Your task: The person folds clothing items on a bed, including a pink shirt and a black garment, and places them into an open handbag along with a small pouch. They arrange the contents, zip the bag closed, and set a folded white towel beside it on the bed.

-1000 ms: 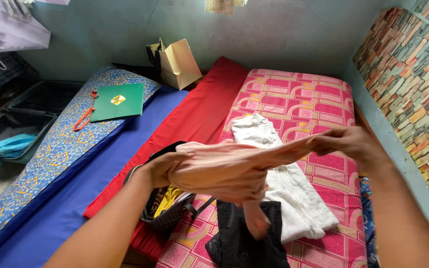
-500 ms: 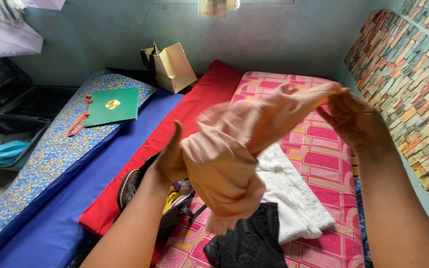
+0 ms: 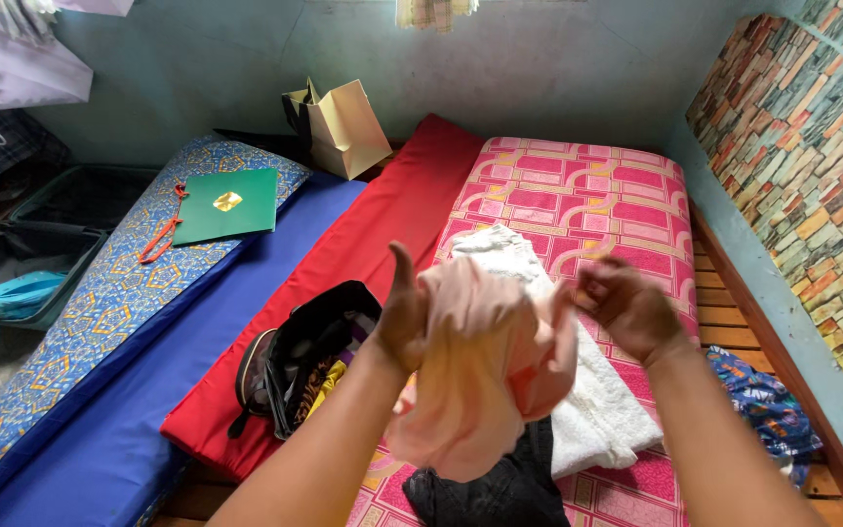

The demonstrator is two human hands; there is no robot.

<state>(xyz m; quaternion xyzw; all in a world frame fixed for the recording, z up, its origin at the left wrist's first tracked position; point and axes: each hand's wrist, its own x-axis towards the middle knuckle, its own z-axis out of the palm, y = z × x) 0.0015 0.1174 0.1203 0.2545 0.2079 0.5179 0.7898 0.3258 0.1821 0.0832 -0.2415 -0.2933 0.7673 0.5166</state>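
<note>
Left hand (image 3: 404, 322), thumb up, closed on a bunched pale pink garment (image 3: 480, 376) that hangs mid-air at frame centre, over the pink patterned mattress (image 3: 578, 190); right hand (image 3: 626, 307) at 3 o'clock of the cloth, fingers curled and blurred, touching its edge, though whether it has a firm grasp cannot be told. White folded towel (image 3: 592, 410) lies just behind the garment, dark clothing (image 3: 495, 493) at 6 o'clock, open black bag (image 3: 309, 351) at 9 o'clock on the red mattress (image 3: 363, 244). Green folder (image 3: 226, 205) at 10 o'clock on the blue patterned mattress (image 3: 80, 322), paper bag (image 3: 343, 127) at 11 o'clock.
</note>
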